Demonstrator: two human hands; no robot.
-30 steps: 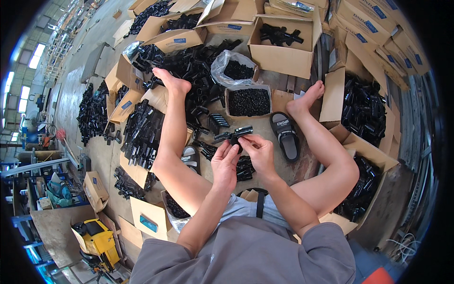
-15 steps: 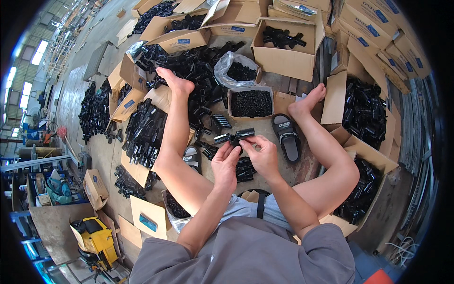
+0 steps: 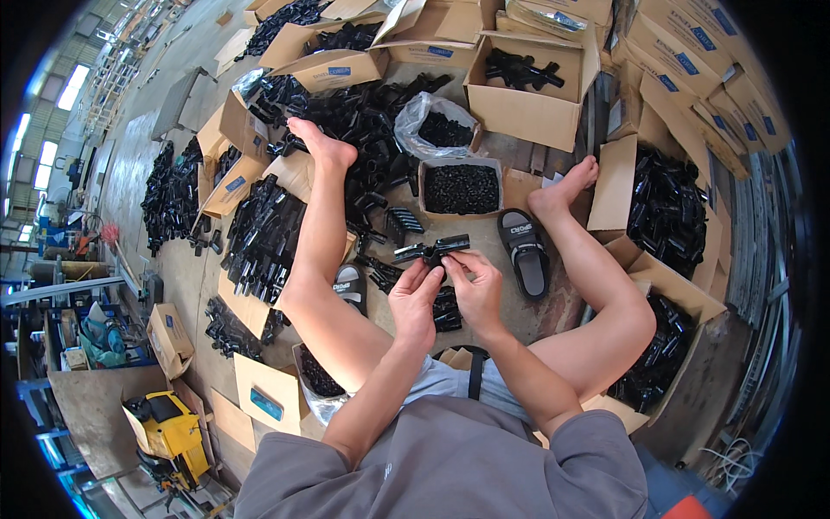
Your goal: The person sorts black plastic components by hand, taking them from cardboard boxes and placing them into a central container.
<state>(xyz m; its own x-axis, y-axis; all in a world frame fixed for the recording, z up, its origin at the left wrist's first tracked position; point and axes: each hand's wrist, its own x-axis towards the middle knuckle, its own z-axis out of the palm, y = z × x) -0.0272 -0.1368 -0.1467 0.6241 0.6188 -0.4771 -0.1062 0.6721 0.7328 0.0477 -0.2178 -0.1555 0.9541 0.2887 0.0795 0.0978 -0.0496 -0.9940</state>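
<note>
Between my legs I hold up a black angled tube joint (image 3: 451,243), its two arms spread left and right. My left hand (image 3: 413,304) pinches it from below on the left with thumb and fingertips. On the right, my right hand (image 3: 475,290) grips its middle and right arm, thumb close to the other thumb. Whether a smaller piece sits between the fingertips is hidden. Just beyond the hands stands a small carton of tiny black parts (image 3: 462,189). A few similar black joints (image 3: 446,310) lie on the floor below my hands.
Heaps of black joints (image 3: 262,233) spread ahead and left. A plastic-lined box (image 3: 422,130) and a large open carton (image 3: 525,109) stand ahead; filled cartons (image 3: 664,208) line the right. Black slides (image 3: 525,253) lie near my feet. A phone (image 3: 266,404) rests on cardboard at left.
The view has shifted very slightly. Both hands keep the black tube joint in almost the same place, with only a small shift of the fingers.
</note>
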